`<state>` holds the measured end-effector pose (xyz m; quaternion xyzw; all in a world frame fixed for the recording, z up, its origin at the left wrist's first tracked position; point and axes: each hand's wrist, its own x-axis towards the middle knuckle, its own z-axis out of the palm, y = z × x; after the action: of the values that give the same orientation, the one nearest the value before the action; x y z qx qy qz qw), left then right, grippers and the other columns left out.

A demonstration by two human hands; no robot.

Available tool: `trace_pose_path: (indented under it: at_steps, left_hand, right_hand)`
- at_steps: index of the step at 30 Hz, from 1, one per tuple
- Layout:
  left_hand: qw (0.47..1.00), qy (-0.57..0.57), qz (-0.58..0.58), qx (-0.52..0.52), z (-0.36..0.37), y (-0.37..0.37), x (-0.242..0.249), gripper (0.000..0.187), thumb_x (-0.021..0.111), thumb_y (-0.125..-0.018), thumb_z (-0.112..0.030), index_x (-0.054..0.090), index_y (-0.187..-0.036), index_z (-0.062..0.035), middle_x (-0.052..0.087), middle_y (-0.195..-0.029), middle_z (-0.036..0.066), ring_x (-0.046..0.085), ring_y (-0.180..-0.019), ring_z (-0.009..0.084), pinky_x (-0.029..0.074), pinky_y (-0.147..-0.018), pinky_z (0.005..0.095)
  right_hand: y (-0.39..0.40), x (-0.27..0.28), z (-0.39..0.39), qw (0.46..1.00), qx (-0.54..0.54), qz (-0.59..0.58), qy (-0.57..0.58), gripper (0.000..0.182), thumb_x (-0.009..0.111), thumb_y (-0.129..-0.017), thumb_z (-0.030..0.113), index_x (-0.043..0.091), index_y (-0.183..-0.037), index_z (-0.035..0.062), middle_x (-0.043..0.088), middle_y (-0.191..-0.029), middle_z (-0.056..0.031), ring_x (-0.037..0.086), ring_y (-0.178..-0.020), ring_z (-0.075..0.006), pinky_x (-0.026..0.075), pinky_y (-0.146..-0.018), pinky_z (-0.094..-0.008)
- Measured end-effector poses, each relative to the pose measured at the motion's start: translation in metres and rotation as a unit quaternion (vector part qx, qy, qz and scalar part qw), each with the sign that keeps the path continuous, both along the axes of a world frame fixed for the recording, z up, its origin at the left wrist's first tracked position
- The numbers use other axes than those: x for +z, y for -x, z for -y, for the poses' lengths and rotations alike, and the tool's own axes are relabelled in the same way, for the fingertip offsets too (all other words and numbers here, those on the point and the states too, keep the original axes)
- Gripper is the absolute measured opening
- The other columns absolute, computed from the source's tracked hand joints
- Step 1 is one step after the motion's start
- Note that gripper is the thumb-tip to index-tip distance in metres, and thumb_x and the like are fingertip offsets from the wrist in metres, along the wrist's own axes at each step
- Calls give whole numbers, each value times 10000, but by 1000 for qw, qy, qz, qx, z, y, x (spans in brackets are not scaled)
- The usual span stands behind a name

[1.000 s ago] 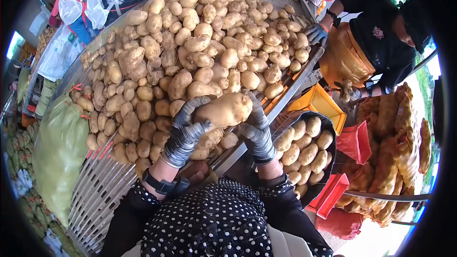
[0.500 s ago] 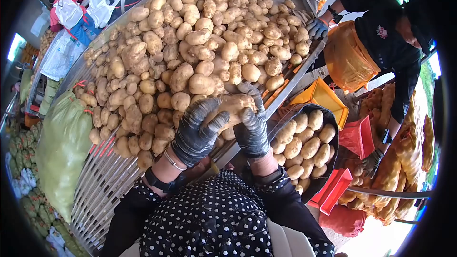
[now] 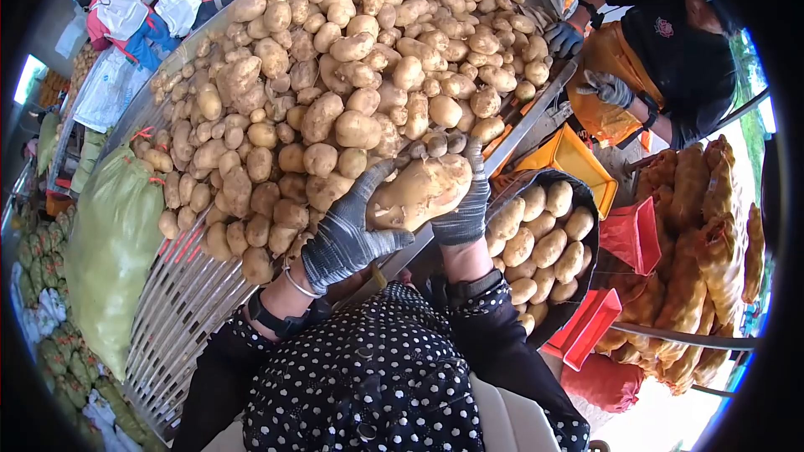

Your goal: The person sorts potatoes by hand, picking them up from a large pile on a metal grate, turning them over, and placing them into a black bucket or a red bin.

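Head view: the left hand (image 3: pixel 343 238) and right hand (image 3: pixel 463 219) clasp one large potato (image 3: pixel 425 191) between them; it is at the near side of the potato pile (image 3: pixel 356 75); a dark container (image 3: pixel 566 318) of potatoes stands right.

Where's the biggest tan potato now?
Just right of the head view's centre, the oblong tan potato is held between the grey-gloved left hand and right hand.

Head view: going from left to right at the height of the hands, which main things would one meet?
Green sack, left hand, large held potato, right hand, potato-filled black container, upper red container, yellowish sacks.
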<state>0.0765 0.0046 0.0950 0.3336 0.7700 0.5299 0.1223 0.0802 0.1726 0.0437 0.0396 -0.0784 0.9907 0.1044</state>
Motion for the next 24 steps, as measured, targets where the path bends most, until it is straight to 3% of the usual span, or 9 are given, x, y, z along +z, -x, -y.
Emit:
trace_pose_path:
  at_steps: [1,5,7,10,14,16,20,22,24]
  left_hand:
    - [1000,-16,0,9,-2,0,-1,852,831,-673,-123,359,-1363,41,495,-1317,213,504,-1211,281,424,-1016,364]
    - [997,7,-53,59,-1,-8,-2,793,825,-684,-131,402,-1333,38,542,-1266,194,538,-1171,273,452,-983,364]
    - [998,25,-40,50,-1,-9,-1,811,830,-688,-166,395,-1339,45,526,-1294,197,522,-1195,273,434,-1002,361]
    - [997,55,-39,44,-5,-12,9,818,837,-692,-215,404,-1331,57,524,-1303,209,525,-1199,282,432,-1002,361]
    - [992,72,-92,56,-3,-9,0,569,731,-809,-213,499,-1243,72,607,-1162,217,605,-1062,313,485,-906,370]
    - [990,69,-100,68,2,-6,-7,462,679,-856,-196,537,-1200,78,633,-1103,216,630,-1005,326,502,-868,374]
    - [991,62,-109,41,9,4,-12,232,545,-912,-49,590,-1104,73,655,-1019,193,640,-904,331,519,-810,367]
    - [942,69,-328,14,16,12,-14,214,523,-923,-41,611,-1093,54,658,-1019,183,635,-917,312,517,-824,345]
    - [923,92,-374,18,17,8,-12,213,514,-933,-41,622,-1099,37,663,-1032,157,635,-946,257,510,-848,314]
  right_hand:
    - [0,0,-1,1000,15,-5,11,311,516,-958,397,581,-996,95,626,-999,-107,596,-957,-270,507,-848,-413]
    - [-2,-7,-6,997,26,77,7,293,508,-966,375,592,-1054,108,652,-978,-106,632,-911,-254,539,-790,-433]
    - [2,-14,-5,994,76,-2,76,300,448,-993,353,599,-1057,102,644,-969,-84,604,-939,-258,513,-837,-413]
    - [-2,-10,-1,993,76,18,85,288,442,-996,336,601,-1060,105,651,-956,-86,602,-934,-256,511,-837,-412]
    - [-6,-4,4,994,64,40,83,280,435,-999,332,591,-1050,105,642,-956,-88,601,-930,-258,510,-836,-411]
    - [-3,-8,5,994,60,33,86,364,506,-961,401,584,-1126,86,660,-1009,-110,638,-912,-287,545,-796,-449]
    - [-3,-22,5,992,77,10,98,319,490,-968,398,593,-1058,110,661,-936,-101,640,-878,-279,550,-780,-451]
    - [-8,-16,6,990,84,44,103,304,477,-974,399,591,-1006,119,653,-889,-90,635,-844,-276,550,-759,-452]
    - [-8,-20,6,988,82,51,118,306,461,-981,397,588,-974,118,645,-871,-88,625,-825,-279,546,-750,-450]
